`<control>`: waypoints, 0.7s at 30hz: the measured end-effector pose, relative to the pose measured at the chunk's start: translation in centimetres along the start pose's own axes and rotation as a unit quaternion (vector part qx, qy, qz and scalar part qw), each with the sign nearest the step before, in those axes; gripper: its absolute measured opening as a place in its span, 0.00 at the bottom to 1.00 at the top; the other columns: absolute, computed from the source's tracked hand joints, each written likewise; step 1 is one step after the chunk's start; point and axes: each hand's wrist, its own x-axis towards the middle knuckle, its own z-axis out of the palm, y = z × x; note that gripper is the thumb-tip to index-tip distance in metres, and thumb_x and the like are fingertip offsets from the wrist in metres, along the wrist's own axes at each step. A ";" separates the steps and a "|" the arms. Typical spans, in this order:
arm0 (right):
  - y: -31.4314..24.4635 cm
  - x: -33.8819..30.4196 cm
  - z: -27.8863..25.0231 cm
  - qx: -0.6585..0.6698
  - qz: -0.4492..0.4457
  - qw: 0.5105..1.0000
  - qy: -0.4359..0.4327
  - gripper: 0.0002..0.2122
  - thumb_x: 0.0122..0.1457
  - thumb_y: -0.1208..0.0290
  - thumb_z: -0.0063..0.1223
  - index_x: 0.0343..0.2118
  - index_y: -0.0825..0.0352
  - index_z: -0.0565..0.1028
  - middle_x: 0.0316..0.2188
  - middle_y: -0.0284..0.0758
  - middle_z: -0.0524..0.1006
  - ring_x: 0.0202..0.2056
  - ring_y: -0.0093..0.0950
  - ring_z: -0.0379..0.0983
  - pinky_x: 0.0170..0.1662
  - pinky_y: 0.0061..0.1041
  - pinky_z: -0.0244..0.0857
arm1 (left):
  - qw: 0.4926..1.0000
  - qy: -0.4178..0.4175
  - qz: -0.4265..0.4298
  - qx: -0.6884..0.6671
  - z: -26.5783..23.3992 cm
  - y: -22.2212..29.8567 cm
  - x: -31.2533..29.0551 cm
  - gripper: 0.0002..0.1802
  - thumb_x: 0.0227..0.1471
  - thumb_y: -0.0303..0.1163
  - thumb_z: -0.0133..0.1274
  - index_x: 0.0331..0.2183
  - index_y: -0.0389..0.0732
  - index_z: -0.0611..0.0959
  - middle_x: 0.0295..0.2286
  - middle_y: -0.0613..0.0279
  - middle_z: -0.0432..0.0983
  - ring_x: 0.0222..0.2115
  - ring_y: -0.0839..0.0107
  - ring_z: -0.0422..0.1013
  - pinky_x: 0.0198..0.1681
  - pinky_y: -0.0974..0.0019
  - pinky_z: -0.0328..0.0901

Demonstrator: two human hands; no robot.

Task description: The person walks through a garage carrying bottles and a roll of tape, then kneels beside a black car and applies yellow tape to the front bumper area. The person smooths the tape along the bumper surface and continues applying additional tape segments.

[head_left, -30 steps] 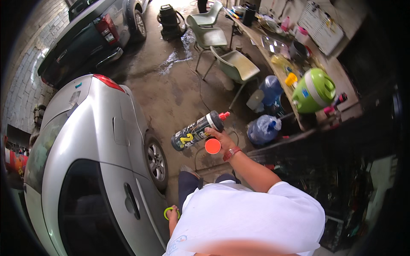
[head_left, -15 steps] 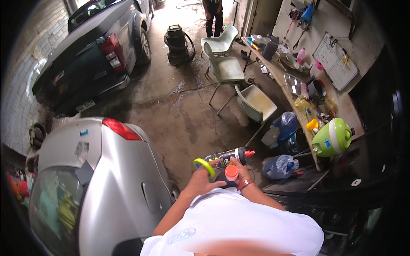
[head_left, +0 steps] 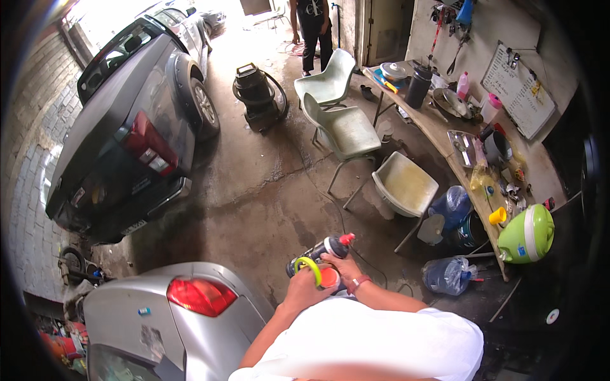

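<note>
Dark pickup (head_left: 108,152): parked between 9 and 10 o'clock, read from view centre.
Silver car (head_left: 127,301): parked at 8 o'clock.
Table (head_left: 438,143): set at 2 o'clock, loaded with kitchenware.
Pale chairs (head_left: 351,130): three, ranged at 1 o'clock beside the table.
Black vacuum (head_left: 250,95): stood on the floor, 11 o'clock.
Green jug (head_left: 526,235): placed at 3 o'clock, table's near end.
Black bottle (head_left: 321,249): held tilted at 6 o'clock, red nozzle (head_left: 347,239) uppermost.
Right hand (head_left: 348,270): grip clamped on the bottle.
Left hand (head_left: 302,293): held just below the bottle; state of grip cannot be told.
Orange-red-topped item (head_left: 330,277): lodged between the hands; kind undetermined.
Yellow-green ring (head_left: 309,260): seen at the left fingers; looped or pinched, not resolved.
</note>
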 end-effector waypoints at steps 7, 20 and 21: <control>-13.7 19.2 3.9 -0.186 -0.156 0.970 -0.030 0.30 0.55 0.69 0.82 0.59 0.65 0.78 0.51 0.31 0.85 0.53 0.26 0.81 0.61 0.33 0.75 | 0.966 0.225 -0.127 -0.009 -9.7 -9.2 8.9 0.34 0.48 0.36 0.79 0.56 0.37 0.85 0.45 0.51 0.88 0.47 0.58 0.85 0.54 0.56 0.77; -22.1 36.9 14.9 -0.101 -0.186 0.976 0.049 0.24 0.59 0.66 0.79 0.57 0.65 0.81 0.49 0.33 0.86 0.49 0.25 0.83 0.55 0.32 0.78 | 0.930 0.284 -0.212 -0.097 -19.3 -26.2 22.3 0.37 0.47 0.32 0.80 0.57 0.32 0.83 0.48 0.52 0.84 0.49 0.61 0.80 0.58 0.59 0.73; -21.7 38.0 15.5 -0.094 -0.160 0.982 0.038 0.25 0.59 0.67 0.78 0.58 0.64 0.80 0.50 0.32 0.85 0.48 0.25 0.84 0.55 0.33 0.78 | 0.941 0.275 -0.177 -0.086 -20.8 -26.9 24.4 0.38 0.47 0.33 0.80 0.57 0.32 0.83 0.47 0.51 0.85 0.48 0.59 0.81 0.58 0.59 0.74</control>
